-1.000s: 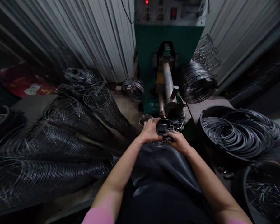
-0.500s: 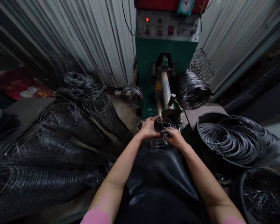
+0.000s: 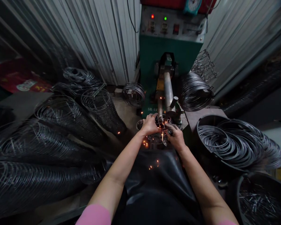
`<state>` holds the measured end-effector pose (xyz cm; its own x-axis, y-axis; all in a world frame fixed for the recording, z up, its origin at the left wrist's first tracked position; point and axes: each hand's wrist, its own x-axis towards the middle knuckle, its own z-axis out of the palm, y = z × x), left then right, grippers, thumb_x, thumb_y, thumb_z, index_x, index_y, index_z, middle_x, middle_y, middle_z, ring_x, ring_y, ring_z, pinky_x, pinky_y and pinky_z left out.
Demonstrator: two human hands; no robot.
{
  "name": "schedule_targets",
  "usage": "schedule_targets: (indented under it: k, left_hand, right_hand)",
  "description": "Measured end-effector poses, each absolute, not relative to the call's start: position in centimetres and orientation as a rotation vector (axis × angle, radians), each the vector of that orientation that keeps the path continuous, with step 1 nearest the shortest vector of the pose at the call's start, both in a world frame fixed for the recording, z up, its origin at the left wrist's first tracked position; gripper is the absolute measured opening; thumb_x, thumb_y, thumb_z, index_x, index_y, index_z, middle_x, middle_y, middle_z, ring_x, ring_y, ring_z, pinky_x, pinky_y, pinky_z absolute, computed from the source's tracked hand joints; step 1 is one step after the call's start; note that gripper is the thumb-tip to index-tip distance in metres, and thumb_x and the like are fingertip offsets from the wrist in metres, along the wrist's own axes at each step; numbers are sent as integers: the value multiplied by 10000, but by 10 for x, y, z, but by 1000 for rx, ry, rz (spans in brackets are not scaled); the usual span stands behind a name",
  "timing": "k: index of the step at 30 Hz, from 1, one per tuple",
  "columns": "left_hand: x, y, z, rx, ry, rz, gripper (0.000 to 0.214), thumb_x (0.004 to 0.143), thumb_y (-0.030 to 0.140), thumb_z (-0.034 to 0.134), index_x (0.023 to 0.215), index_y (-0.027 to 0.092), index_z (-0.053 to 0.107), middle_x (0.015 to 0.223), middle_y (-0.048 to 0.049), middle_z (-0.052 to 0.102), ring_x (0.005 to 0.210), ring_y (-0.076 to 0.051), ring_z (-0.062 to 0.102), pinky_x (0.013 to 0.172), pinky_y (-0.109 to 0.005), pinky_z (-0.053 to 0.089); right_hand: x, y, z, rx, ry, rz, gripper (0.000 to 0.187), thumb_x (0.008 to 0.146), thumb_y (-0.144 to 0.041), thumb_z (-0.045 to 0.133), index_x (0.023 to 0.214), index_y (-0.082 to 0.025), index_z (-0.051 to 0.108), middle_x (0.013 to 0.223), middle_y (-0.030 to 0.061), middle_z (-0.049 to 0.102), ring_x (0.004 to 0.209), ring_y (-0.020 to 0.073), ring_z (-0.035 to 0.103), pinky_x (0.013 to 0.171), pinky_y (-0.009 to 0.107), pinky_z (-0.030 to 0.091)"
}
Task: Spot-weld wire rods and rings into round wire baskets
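Observation:
A small wire basket (image 3: 156,138) sits below the metal arms of a green spot welder (image 3: 152,56). My left hand (image 3: 149,125) is closed on the basket's left side, fingers over its upper rim. At the opposite side, my right hand (image 3: 176,137) has its fingers curled at the basket's wires; whether it also pinches a small piece is hidden. Orange sparks fly from between the hands and fall onto the black apron (image 3: 154,178). The welder's upper arm (image 3: 168,90) reaches down close to the basket.
Tall stacks of wire rings (image 3: 37,178) fill the left side. Wire coils hang left (image 3: 133,93) and right (image 3: 194,92) of the welder. At right stand a tub of wire rings (image 3: 199,147) and a bucket of short metal pieces (image 3: 235,193). Corrugated wall (image 3: 96,40) behind.
Sparks have appeared around the basket, and a green lamp has lit beside the red one. My right hand's fingers have shifted and spread a little at the basket.

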<state>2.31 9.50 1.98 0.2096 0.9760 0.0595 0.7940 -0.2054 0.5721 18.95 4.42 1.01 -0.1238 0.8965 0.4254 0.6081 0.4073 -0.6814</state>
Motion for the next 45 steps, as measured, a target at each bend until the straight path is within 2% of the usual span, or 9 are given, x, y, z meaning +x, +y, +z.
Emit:
schedule_targets:
  k: [4,7,9,18,25,34,38,42,45]
  left_hand:
    - [23,97,19,2086,1665,625,949,487,464,773,1305,221,358,1238,-117,446,1168,-308,407,942,-448,359]
    - [23,104,19,2063,1706,642,961,481,435,778,1313,229,342,1263,-114,432,1190,-306,389,949,-450,349]
    - [23,109,19,2040,1704,643,943,491,433,767,1310,225,349,1272,-120,429,1194,-307,388,951,-459,348]
    - [21,120,22,2047,1690,575,928,485,434,763,1298,205,378,1304,-139,425,1217,-317,375,959,-475,337]
    - [21,125,19,2018,1606,616,905,496,401,769,1294,196,395,1277,-133,456,1191,-295,414,962,-440,350]
    - [21,135,29,2163,1563,515,915,486,394,783,1296,197,404,1259,-131,463,1193,-325,397,958,-458,338]
    - [21,143,29,2215,1500,475,917,479,388,789,1293,204,409,1255,-124,463,1194,-329,397,971,-460,327]
    - [20,144,25,2214,1458,522,914,476,372,796,1288,196,415,1250,-123,462,1195,-328,398,989,-459,310]
    - [20,141,21,2155,1424,563,939,467,368,805,1296,196,402,1274,-126,441,1218,-326,376,1006,-477,288]
  right_hand:
    - [200,15,4,-1454,-1353,664,294,690,-375,667,908,-191,599,791,40,640,712,176,589,631,291,485]
    - [209,-3,-12,-1460,-1022,1101,283,664,-422,666,770,-178,572,562,-26,533,460,99,458,405,213,360]
    - [213,-9,-21,-1418,-849,1307,276,624,-393,685,748,-177,566,511,-53,477,398,69,381,350,189,274]
    - [218,-19,-37,-1345,-428,1422,238,550,-216,714,727,-173,560,620,2,588,433,56,433,317,137,259]
    - [224,-29,-51,-1222,-105,1557,158,607,-106,640,735,-167,570,547,-19,523,445,73,488,302,125,294]
    - [244,-40,-74,-1175,65,1728,115,697,-84,600,701,-174,527,577,-1,584,499,104,575,475,214,514]
    - [241,-43,-79,-1182,29,1648,113,646,-119,644,707,-167,562,558,-16,574,464,83,529,372,156,401]
    - [234,-46,-84,-1275,-182,1515,231,563,-196,721,760,-152,609,493,-74,487,339,9,307,305,127,207]
    - [230,-51,-95,-1418,-366,1441,334,538,-289,748,811,-142,623,436,-104,401,331,16,270,315,146,191]
